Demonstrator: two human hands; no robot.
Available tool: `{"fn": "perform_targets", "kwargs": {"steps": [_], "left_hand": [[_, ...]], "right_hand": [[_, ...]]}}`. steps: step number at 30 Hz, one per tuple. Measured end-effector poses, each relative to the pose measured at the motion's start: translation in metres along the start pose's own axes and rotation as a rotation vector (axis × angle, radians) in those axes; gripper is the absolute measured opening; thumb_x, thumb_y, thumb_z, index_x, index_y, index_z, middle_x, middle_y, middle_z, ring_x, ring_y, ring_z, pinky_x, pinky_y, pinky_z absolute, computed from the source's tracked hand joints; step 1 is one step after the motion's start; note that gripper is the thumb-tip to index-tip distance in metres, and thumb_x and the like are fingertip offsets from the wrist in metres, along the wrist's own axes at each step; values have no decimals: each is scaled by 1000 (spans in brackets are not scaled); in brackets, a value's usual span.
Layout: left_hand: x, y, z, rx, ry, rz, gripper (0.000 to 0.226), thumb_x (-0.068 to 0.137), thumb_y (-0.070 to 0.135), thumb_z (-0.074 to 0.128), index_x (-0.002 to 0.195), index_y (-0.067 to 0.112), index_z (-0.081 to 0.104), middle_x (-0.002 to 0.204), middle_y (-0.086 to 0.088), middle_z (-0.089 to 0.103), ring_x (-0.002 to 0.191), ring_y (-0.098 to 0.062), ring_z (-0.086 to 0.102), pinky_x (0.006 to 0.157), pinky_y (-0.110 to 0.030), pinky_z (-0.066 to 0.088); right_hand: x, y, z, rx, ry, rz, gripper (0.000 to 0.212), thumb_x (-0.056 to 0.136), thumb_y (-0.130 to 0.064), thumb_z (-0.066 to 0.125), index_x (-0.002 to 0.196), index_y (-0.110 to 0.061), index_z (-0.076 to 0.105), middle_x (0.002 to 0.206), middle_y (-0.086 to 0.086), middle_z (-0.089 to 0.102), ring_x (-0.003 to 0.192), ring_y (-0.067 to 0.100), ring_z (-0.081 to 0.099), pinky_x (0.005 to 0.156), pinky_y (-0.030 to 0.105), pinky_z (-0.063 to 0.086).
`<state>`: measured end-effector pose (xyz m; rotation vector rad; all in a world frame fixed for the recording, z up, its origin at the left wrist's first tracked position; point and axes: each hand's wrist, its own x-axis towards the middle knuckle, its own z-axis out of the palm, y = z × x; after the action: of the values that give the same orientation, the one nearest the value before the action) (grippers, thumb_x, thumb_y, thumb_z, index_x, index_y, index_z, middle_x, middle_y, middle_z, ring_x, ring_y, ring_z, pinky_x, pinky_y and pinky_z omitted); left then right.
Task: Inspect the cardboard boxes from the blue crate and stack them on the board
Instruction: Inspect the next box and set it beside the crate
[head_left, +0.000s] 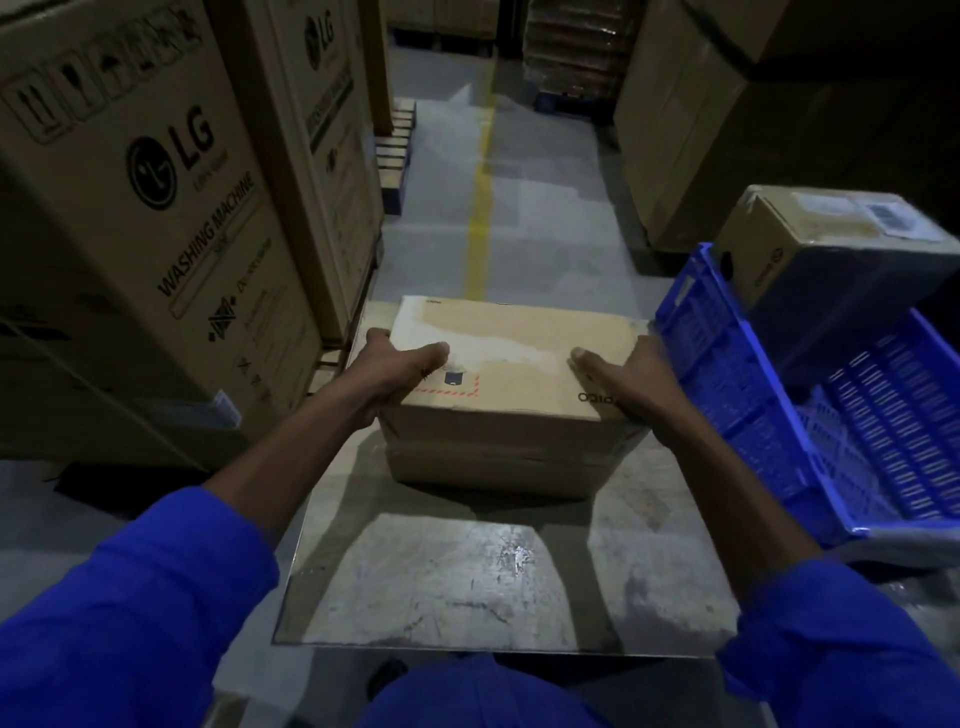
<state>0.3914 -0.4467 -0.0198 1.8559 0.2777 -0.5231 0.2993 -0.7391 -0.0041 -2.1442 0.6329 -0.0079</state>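
Observation:
A brown cardboard box (511, 358) lies on top of another box (498, 470) on the far half of the flat board (498, 577) on the floor. My left hand (397, 374) grips its left edge, thumb on the top face. My right hand (623, 379) grips the right edge the same way. To the right stands the blue crate (737, 395), with one more cardboard box (826, 249) resting on its far rim.
Tall washing-machine cartons (156, 218) stand close on the left, more big cartons (691, 130) at the back right. A grey floor aisle with a yellow line (480, 208) runs ahead. Wooden pallets (397, 150) lie beside it.

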Motion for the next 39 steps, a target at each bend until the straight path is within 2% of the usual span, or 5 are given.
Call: {"fn": "perform_targets", "kwargs": {"steps": [19,23,30,36,39], "left_hand": [[0,-11,6,138,90,95,96,76,56,84,147,20,30,124,1,53,109,-21,59,96,-48,55],[2,-18,-1,62,88,74,94,62,70,85,133,26,44,120,1,66,105,-22,68,94,-49,57],[5,-17,-15,-13,85,105,57,82,45,82,123,17,54,90,8,66,74,-6,66,55,-21,49],[2,-23,-42,43,163,228,75,92,49,69,152,13,40,134,-9,61,96,-17,65,62,-18,48],[-12,-26,-40,202,154,333,57,108,38,46,159,18,32,131,-4,55,93,-12,63,64,-5,44]], "right_hand": [[15,6,7,-73,-3,49,110,73,-59,86,154,-11,28,150,12,44,133,30,50,102,41,48],[9,17,-11,514,-178,125,89,72,-66,79,144,-22,51,139,6,64,120,23,67,95,45,59],[-14,74,23,574,-191,503,28,101,-47,56,94,-21,66,111,10,63,91,24,59,73,36,47],[-20,81,41,776,-287,563,77,83,-72,69,131,-12,64,123,17,68,116,34,64,91,46,56],[-16,68,27,874,-124,463,63,91,-68,61,127,-17,64,127,16,67,119,34,63,100,52,53]]}}
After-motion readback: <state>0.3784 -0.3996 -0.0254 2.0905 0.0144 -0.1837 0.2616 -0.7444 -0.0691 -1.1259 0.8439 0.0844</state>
